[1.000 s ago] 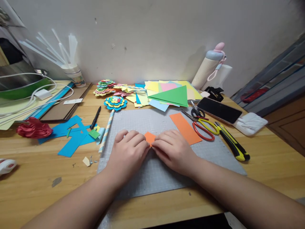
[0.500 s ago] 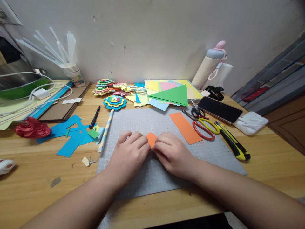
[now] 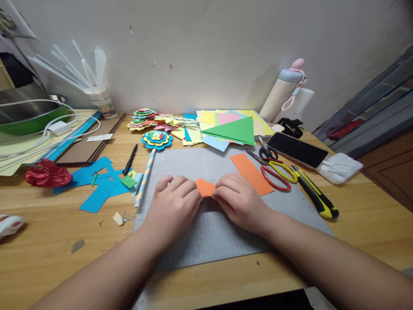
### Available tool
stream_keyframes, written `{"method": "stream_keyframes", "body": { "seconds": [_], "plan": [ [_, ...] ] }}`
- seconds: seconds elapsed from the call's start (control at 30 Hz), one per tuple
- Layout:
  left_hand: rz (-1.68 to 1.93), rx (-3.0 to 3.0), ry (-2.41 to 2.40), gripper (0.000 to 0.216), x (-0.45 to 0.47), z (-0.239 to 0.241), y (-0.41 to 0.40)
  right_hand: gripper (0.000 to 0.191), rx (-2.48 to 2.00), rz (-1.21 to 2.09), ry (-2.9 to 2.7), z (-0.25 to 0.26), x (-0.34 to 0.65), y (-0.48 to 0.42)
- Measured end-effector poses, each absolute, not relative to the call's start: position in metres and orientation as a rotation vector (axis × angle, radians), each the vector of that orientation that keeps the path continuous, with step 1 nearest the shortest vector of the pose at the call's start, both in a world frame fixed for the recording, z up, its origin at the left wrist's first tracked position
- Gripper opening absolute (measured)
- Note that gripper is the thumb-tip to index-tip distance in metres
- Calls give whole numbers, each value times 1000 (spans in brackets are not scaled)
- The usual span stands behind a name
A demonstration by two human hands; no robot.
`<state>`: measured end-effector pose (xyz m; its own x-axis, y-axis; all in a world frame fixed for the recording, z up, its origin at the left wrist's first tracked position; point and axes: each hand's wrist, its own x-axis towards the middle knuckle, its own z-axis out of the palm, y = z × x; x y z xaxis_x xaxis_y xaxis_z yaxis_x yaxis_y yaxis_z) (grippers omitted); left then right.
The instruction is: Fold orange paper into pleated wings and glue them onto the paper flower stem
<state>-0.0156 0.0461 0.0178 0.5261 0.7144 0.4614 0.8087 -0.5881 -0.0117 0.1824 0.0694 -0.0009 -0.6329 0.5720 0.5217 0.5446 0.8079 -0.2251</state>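
A small folded piece of orange paper (image 3: 205,188) is held between my two hands, just over the grey cutting mat (image 3: 206,245). My left hand (image 3: 177,198) pinches its left corner, and my right hand (image 3: 237,200) pinches the right one. Fingers of both hands are curled, and the fingertips partly cover the paper's ends. Behind my right hand lies an orange paper strip (image 3: 253,174) flat on the mat. Scissors with red and yellow handles (image 3: 276,181) rest to the right of that strip.
A utility knife (image 3: 314,191) and a phone (image 3: 297,149) lie at right. Coloured paper sheets (image 3: 230,129) are piled along the wall. On the left are blue paper strips (image 3: 100,189), a black pen (image 3: 130,159), a paper flower (image 3: 157,140) on a striped straw and crumpled red paper (image 3: 48,173).
My hands have drawn slightly apart, so more of the folded orange paper shows between them. Its visible shape is now wider and lower. My right hand has shifted a little to the right.
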Motion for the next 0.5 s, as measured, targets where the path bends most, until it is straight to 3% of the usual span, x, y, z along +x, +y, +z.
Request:
{"method": "stream_keyframes", "body": {
  "seconds": [0.2,0.5],
  "plan": [
    [-656,-2576,-1236,23,-13,16,46,17,-768,-71,-2414,-3,178,65],
    [-622,-2502,-1240,23,-18,19,48,9,-855,86,-2339,1,189,73]
  ]
}}
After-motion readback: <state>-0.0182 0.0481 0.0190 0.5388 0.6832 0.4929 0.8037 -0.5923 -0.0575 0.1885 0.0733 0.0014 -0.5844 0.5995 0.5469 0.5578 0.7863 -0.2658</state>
